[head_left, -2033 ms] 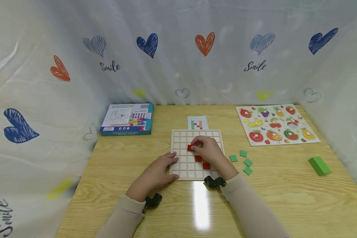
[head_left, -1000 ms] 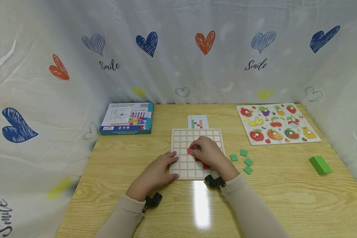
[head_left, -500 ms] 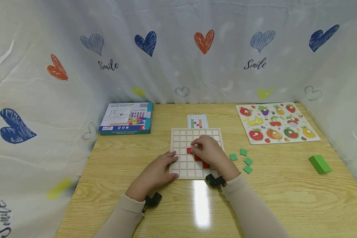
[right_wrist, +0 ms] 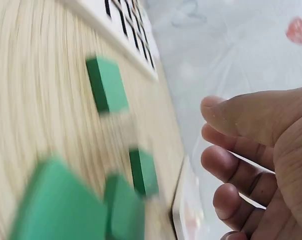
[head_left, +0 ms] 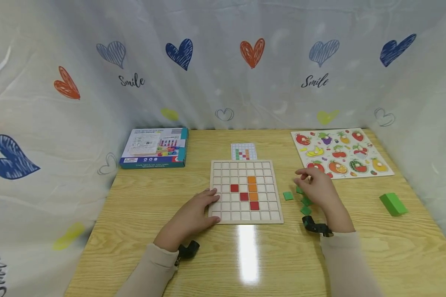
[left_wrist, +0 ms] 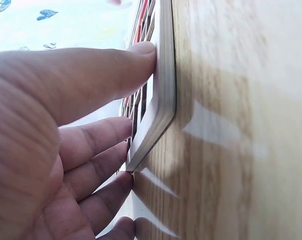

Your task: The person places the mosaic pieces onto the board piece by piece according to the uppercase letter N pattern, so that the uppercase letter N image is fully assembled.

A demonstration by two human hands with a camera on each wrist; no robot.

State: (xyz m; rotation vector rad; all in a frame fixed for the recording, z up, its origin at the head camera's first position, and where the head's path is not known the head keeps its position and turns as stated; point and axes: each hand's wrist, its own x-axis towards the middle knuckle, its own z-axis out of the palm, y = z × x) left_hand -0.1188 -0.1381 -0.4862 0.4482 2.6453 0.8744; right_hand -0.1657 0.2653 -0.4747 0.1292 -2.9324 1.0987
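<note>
A wooden grid board [head_left: 226,215] lies mid-table, holding three red tiles [head_left: 234,188] in a diagonal and three orange tiles [head_left: 252,187] in a column. My left hand [head_left: 189,214] rests along the board's left edge, its fingers extended; in the left wrist view the thumb [left_wrist: 135,62] lies on the board near a corner. My right hand [head_left: 318,190] hovers to the right of the board, over several loose green tiles [head_left: 288,196], partly covering them. In the right wrist view its fingers [right_wrist: 221,161] are loosely bent with nothing between them and the thumb.
A small pattern card [head_left: 244,151] lies just behind the board. A boxed toy set [head_left: 154,148] sits at the back left, a fruit puzzle board [head_left: 342,152] at the back right. A green block [head_left: 393,204] stands at far right.
My right hand has let go of the red tile, now set in a cell of the board, and moved right to over the green tiles. The left hand has stayed on the board's edge.
</note>
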